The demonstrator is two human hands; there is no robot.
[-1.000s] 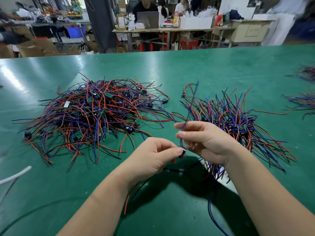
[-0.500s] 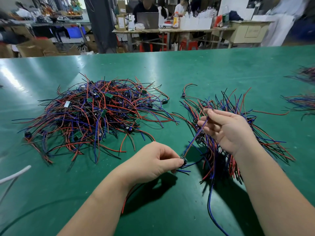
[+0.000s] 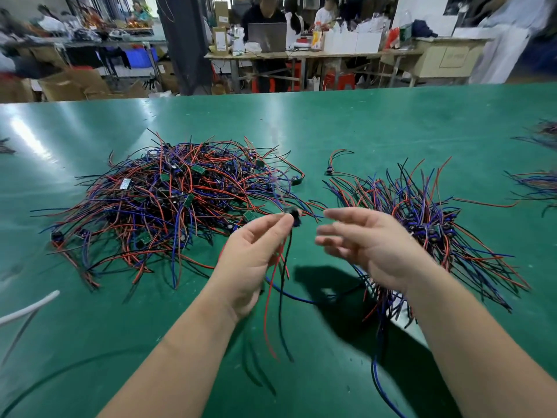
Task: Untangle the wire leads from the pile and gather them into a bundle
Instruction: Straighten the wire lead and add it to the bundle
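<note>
Pinching the black head of one wire lead (image 3: pixel 291 218) between thumb and fingertips, your left hand (image 3: pixel 253 260) holds it raised above the green table (image 3: pixel 361 122). Its red and black wires hang down past your wrist. Your right hand (image 3: pixel 370 245) hovers just beside it, fingers extended and loosely spread; it is blurred and appears to grip nothing. The tangled pile (image 3: pixel 180 203) lies to the left. The gathered bundle (image 3: pixel 428 224) lies to the right, partly under your right hand.

Glossy green table (image 3: pixel 361 122), plastic-sheathed wires (image 3: pixel 168 203)
</note>
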